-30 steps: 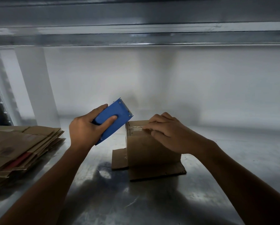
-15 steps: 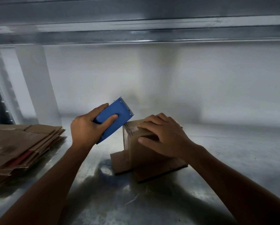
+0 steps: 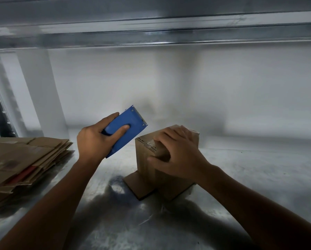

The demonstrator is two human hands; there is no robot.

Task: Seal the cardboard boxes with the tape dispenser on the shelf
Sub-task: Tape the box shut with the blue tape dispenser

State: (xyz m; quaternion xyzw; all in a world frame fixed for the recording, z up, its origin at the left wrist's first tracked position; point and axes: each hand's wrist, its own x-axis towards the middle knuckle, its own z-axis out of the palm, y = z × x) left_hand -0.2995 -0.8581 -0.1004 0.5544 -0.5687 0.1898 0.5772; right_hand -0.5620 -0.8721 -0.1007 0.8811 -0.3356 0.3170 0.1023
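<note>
Your left hand (image 3: 95,141) grips the tape dispenser (image 3: 126,130) at ten o'clock of the cardboard box (image 3: 145,168), while your right hand (image 3: 178,156) clasps its light, probably crushable top edges.

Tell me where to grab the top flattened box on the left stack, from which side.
Pinch its right-hand edge, coming from the right. The stack of flattened boxes lies flat on the shelf, and its sheets fan apart there, leaving finger gaps. Probably use the right hand, now on the standing box; the left hand grips the tape dispenser.
</note>
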